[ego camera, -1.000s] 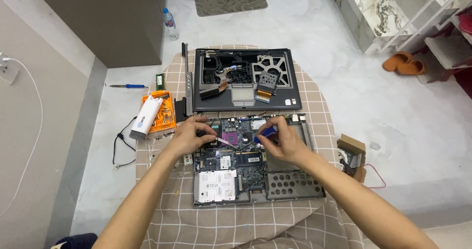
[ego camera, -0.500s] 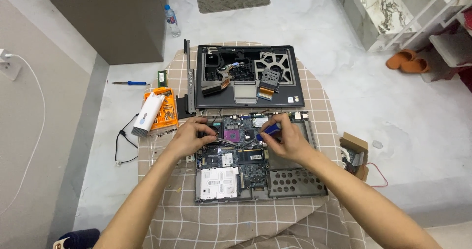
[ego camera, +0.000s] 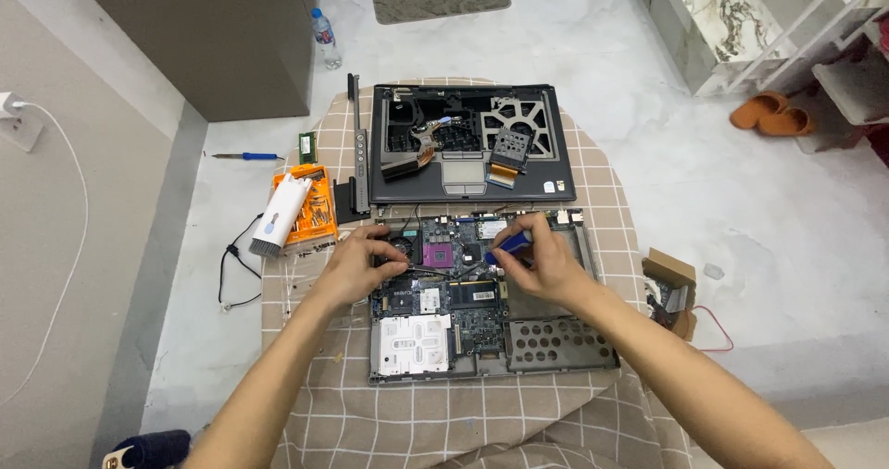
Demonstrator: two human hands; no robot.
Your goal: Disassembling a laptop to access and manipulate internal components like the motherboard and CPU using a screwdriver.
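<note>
An opened laptop base (ego camera: 482,325) with its bare motherboard lies on a round table under a checked cloth (ego camera: 444,423). My left hand (ego camera: 356,265) rests on the board's left part beside the small fan, fingertips pressing down. My right hand (ego camera: 542,263) grips a blue-handled screwdriver (ego camera: 507,243), its tip pointing down-left at the board near the square processor socket (ego camera: 438,254). The laptop's removed upper shell (ego camera: 468,145), with touchpad and bare frame, lies just behind the base.
An orange bit set (ego camera: 310,205) with a white brush tool (ego camera: 278,214) on it sits at the table's left edge. A blue screwdriver (ego camera: 245,156), a memory stick (ego camera: 303,147), a water bottle (ego camera: 325,38) and a cardboard box (ego camera: 671,288) lie on the floor.
Both hands stay on the motherboard with only slight shifts. The view has tilted a little, so everything sits slightly lower in the picture.
</note>
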